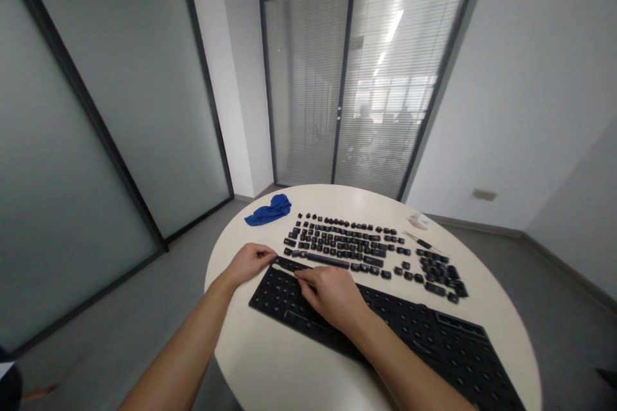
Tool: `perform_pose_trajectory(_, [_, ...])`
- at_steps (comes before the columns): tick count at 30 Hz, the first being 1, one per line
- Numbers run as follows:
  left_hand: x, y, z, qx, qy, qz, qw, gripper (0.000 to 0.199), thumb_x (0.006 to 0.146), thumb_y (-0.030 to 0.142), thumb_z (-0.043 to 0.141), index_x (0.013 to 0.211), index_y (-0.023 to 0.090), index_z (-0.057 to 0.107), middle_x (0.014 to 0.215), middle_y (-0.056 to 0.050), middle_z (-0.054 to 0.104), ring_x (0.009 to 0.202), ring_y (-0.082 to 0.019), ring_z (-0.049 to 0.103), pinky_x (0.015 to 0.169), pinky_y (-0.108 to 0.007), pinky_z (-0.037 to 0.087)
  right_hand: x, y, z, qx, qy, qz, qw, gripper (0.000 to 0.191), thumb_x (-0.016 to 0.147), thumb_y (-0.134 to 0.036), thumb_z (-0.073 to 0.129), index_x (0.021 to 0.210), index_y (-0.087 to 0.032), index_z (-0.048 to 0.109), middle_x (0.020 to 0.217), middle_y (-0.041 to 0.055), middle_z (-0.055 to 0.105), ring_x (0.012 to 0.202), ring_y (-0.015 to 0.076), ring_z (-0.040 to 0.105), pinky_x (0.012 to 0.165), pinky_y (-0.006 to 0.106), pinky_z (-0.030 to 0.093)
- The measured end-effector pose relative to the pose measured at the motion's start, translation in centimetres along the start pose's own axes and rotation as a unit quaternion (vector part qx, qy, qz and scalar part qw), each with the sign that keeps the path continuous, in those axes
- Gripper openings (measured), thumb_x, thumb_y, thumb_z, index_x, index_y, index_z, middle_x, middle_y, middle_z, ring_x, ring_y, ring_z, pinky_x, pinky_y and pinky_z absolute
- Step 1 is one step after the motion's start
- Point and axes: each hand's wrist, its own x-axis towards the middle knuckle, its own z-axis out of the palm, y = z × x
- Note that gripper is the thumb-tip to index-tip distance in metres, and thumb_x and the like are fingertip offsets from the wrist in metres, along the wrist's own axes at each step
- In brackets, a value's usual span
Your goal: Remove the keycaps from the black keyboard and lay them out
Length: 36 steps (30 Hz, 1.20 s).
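Note:
A black keyboard base with its keycaps off lies at a slant across the near part of the table. My left hand is at its far left corner, thumb and fingers closed on the edge. Over the left part of the base, my right hand pinches a thin white stick that looks like a cotton swab. The stick's far end reaches the strip along the base's upper edge, close to my left fingertips. My right hand and forearm hide the middle of the base.
Loose black keycaps lie in rows beyond the base, with the long space bar among them. More keycaps sit at the right. A blue cloth, a thin dark-handled tool and a small white item rest on the round table.

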Motion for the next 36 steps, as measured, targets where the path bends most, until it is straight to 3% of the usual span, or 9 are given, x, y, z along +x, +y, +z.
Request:
perform_pose_trajectory(11, [0.26, 0.02, -0.13, 0.035, 0.049, 0.01, 0.998, 0.024, 0.084, 0.039, 0.065, 0.087, 0.021, 0.08, 0.087, -0.006, 0.077, 0.085, -0.024, 0.068, 0.08, -0.031, 0.048, 0.42, 0.12, 0.59, -0.033, -0.004, 0.029, 0.999, 0.03, 0.1, -0.032, 0.044, 0.12, -0.033, 0.066, 0.093, 0.0032, 0.074, 0.085, 0.0202, 0.07, 0.071, 0.026, 0.048])
perform_pose_trajectory(16, [0.37, 0.5, -0.25, 0.03, 0.045, 0.019, 0.998, 0.023, 0.083, 0.039, 0.066, 0.083, 0.021, 0.08, 0.082, -0.006, 0.077, 0.083, -0.024, 0.068, 0.079, -0.031, 0.049, 0.31, -0.33, 0.54, -0.002, -0.011, 0.017, 1.0, 0.033, 0.101, -0.033, 0.04, 0.12, -0.031, 0.067, 0.099, 0.004, 0.075, 0.09, 0.0195, 0.07, 0.076, 0.026, 0.049])
perform_pose_trajectory(21, [0.35, 0.46, -0.25, 0.023, 0.048, 0.005, 0.999, 0.022, 0.082, 0.037, 0.066, 0.086, 0.021, 0.08, 0.088, -0.006, 0.078, 0.086, -0.025, 0.069, 0.081, -0.033, 0.05, 0.4, -0.48, 0.31, -0.037, -0.002, 0.063, 0.997, 0.032, 0.101, -0.032, 0.041, 0.119, -0.032, 0.067, 0.092, 0.0047, 0.073, 0.085, 0.0198, 0.07, 0.071, 0.025, 0.048])
perform_pose_trajectory(28, [0.49, 0.72, -0.13, 0.013, 0.05, -0.015, 0.999, 0.022, 0.081, 0.036, 0.068, 0.085, 0.019, 0.08, 0.086, -0.006, 0.078, 0.085, -0.025, 0.07, 0.08, -0.032, 0.052, 0.34, -0.68, 0.23, -0.018, -0.021, 0.037, 0.999, 0.033, 0.101, -0.033, 0.04, 0.121, -0.032, 0.066, 0.094, 0.0049, 0.074, 0.087, 0.0196, 0.07, 0.073, 0.026, 0.047])
perform_pose_trajectory(36, [0.32, 0.69, -0.11, 0.007, 0.051, -0.027, 0.998, 0.022, 0.08, 0.037, 0.067, 0.083, 0.018, 0.079, 0.084, -0.006, 0.078, 0.081, -0.025, 0.07, 0.078, -0.032, 0.051, 0.37, -0.54, -0.15, -0.032, 0.011, 0.075, 0.997, 0.031, 0.099, -0.032, 0.042, 0.114, -0.031, 0.07, 0.096, 0.0047, 0.075, 0.089, 0.0203, 0.07, 0.076, 0.027, 0.048])
